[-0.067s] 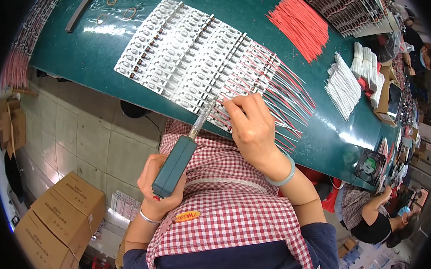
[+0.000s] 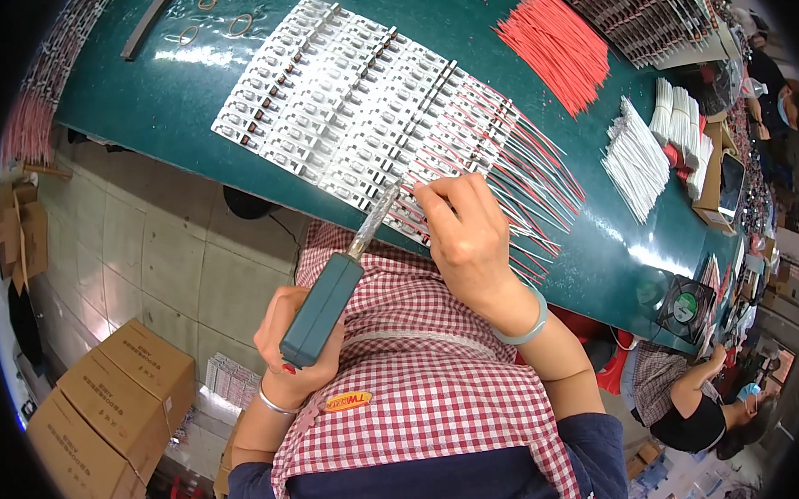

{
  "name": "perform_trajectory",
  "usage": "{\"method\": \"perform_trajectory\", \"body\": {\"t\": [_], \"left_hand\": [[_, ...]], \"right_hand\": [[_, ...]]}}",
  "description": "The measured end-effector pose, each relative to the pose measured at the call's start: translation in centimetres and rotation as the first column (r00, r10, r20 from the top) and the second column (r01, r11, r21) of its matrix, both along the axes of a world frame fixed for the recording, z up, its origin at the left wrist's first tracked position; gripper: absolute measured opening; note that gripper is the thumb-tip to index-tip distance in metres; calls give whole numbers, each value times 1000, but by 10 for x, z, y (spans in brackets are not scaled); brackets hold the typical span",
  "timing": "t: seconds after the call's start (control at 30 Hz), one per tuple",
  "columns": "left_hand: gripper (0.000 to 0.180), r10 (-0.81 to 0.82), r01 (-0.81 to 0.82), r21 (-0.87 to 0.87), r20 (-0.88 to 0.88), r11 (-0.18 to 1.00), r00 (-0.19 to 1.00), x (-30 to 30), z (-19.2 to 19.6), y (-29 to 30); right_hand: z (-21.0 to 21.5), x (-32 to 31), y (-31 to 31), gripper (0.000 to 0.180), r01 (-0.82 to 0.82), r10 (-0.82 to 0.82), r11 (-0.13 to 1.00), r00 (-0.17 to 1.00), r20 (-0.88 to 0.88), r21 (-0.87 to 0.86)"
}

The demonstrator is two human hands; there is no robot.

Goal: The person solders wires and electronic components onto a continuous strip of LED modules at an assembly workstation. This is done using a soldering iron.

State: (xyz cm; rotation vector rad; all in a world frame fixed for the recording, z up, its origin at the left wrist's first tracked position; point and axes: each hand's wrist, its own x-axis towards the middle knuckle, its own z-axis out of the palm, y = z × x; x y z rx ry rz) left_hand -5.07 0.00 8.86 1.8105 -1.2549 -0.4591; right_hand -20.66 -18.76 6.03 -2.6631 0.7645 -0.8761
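My left hand [image 2: 272, 327] is wrapped round the green box-shaped handle of a soldering iron [image 2: 323, 309]. Its metal barrel points up and right to the near edge of a white panel of small circuit boards [image 2: 346, 99]. Close to the iron's tip, the thumb and forefinger of my right hand [image 2: 469, 237] are pinched together over the boards. They seem to hold a thin wire end, mostly hidden by the fingers. Red and white wires [image 2: 540, 179] fan out to the right from the panel's right-hand rows, some passing beneath my right hand.
On the green table [image 2: 139, 109] lie a pile of red wires [image 2: 559, 47], a pile of white wires [image 2: 634, 160], rubber bands [image 2: 240, 24] and a dark bar [image 2: 146, 28]. Cardboard boxes [image 2: 110, 418] stand on the floor at left. A co-worker [image 2: 696, 397] sits at right, beside a small fan [image 2: 685, 307].
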Motion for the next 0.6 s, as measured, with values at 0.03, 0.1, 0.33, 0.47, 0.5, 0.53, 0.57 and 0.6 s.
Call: {"method": "perform_trajectory", "body": {"t": [0.03, 0.1, 0.33, 0.47, 0.5, 0.53, 0.57, 0.6], "left_hand": [[21, -12, 12, -14, 36, 1000, 999, 0, 1, 0], [20, -24, 26, -27, 72, 999, 997, -1, 2, -1], [20, -25, 29, -66, 49, 997, 998, -1, -2, -2], [22, -27, 31, -73, 57, 997, 998, -2, -4, -2], [22, -27, 31, -73, 57, 997, 998, -2, -4, -2], [22, -16, 18, -66, 44, 998, 999, -3, -5, -2], [22, -4, 6, -60, 31, 998, 1000, -3, -5, -1], [22, -5, 6, -60, 31, 998, 1000, -3, -4, -1]], "right_hand": [[0, 0, 0, 29, -1, 1, 1000, 1000, 1, 0], [0, 0, -1, 29, 0, 0, 1000, 1000, 8, 7], [0, 0, 0, 28, 6, -6, 1000, 1000, 3, 7], [1, 2, 1, 28, 23, -23, 1000, 1000, -1, -6], [2, 2, 1, 29, 32, -32, 999, 999, 10, -13], [1, 2, 1, 29, 32, -32, 999, 999, 11, -13], [1, 2, 2, 28, 26, -26, 1000, 1000, -3, -10], [1, 1, 3, 28, 20, -20, 1000, 1000, -17, -7]]}}
